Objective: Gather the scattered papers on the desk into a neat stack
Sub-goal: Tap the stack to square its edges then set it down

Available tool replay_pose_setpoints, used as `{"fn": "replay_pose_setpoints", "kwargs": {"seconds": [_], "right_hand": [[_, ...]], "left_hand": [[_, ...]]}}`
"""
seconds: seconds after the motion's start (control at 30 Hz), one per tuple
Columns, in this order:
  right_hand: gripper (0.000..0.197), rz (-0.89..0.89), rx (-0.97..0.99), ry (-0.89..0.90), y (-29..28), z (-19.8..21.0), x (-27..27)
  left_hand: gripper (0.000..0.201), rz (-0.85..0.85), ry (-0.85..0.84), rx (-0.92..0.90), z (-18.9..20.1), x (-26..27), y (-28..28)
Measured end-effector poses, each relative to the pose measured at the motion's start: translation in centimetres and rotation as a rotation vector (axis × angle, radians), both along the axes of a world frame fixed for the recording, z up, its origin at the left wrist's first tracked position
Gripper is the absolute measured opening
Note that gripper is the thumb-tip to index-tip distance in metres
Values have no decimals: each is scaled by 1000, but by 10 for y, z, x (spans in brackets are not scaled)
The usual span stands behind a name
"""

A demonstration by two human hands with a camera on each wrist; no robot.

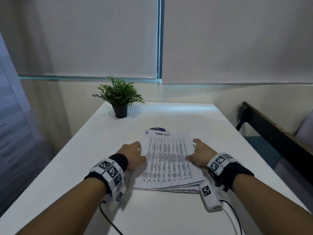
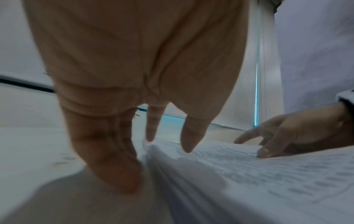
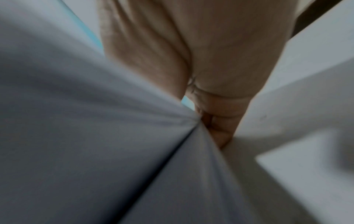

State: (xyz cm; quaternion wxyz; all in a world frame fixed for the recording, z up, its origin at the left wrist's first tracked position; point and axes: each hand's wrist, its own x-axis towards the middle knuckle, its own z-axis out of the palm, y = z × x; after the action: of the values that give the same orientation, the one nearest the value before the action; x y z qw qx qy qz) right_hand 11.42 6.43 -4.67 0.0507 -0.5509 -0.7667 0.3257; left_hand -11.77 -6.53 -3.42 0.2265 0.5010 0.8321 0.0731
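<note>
A stack of printed papers [image 1: 167,160] with a "TASKLIST" table on top lies in the middle of the white desk [image 1: 81,167]. My left hand [image 1: 133,153] stands at the stack's left edge. In the left wrist view its straight fingers [image 2: 114,166] press against the side of the papers [image 2: 268,174], with the thumb tip just over the top sheet. My right hand [image 1: 201,155] is at the right edge, thumb resting on the top sheet and index finger stretched along the side. The right hand [image 2: 298,130] also appears in the left wrist view. The right wrist view is blurred: palm [image 3: 220,60] against paper [image 3: 76,106].
A small potted plant [image 1: 119,99] stands at the desk's far left. A purple round shape [image 1: 157,129] peeks out beyond the stack's far end. A dark bench back [image 1: 279,138] runs along the right of the desk. Wrist cables [image 1: 108,217] trail over the near desk.
</note>
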Motion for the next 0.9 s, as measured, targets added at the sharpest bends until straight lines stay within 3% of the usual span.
{"fn": "replay_pose_setpoints", "kwargs": {"seconds": [0.03, 0.1, 0.23, 0.3, 0.4, 0.6, 0.7, 0.9], "right_hand": [[91, 20, 14, -6, -1, 1, -1], [82, 40, 53, -34, -1, 1, -2], [52, 130, 198, -289, 1, 14, -1], [55, 220, 252, -385, 1, 28, 1], [73, 355, 273, -395, -7, 45, -2], [85, 551, 256, -455, -21, 31, -34], [74, 564, 239, -517, -19, 23, -44], [52, 626, 227, -622, -10, 11, -51]], "left_hand": [[57, -22, -24, 0, -1, 2, 0], [50, -85, -19, -4, 1, 9, 0], [41, -154, 73, -64, 1, 14, -2], [43, -180, 97, -83, 3, 14, -1], [45, -183, 101, -95, 3, 15, 4], [67, -226, 248, -79, 3, 23, 19], [78, -337, 249, -127, 5, 35, 25], [83, -420, 240, -266, 4, 34, 36]]}}
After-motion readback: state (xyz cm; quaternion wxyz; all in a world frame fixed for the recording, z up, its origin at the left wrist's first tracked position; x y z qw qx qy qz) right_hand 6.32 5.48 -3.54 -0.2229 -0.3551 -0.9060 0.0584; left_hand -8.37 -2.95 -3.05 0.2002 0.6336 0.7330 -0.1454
